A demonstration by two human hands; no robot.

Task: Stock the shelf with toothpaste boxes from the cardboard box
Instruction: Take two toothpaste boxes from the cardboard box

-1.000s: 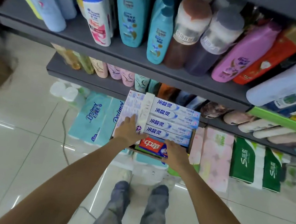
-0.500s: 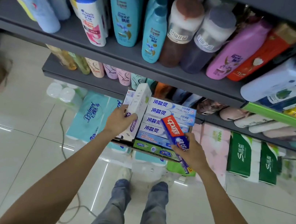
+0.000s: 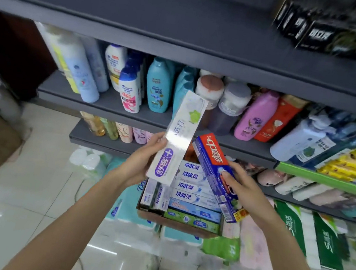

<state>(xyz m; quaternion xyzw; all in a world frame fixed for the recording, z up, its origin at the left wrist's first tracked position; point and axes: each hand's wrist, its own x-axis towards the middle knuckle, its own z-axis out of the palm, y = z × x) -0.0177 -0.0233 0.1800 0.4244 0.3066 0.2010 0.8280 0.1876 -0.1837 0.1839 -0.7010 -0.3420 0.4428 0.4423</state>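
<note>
While raised before the shampoo shelf (image 3: 111, 111), left hand (image 3: 140, 159) gripped a white toothpaste box (image 3: 177, 139), tilted upward. Right hand (image 3: 241, 190) clasped a red-and-blue toothpaste box (image 3: 212, 163), slanted just beside it. Below both, cardboard box (image 3: 182, 224) packed with more toothpaste boxes (image 3: 192, 188), resting on tissue packs (image 3: 124, 210).

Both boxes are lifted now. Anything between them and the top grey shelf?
Nothing visible. The white toothpaste box in the left hand and the blue-and-red toothpaste box in the right hand face bare top grey shelf; black cartons sit far right.
</note>
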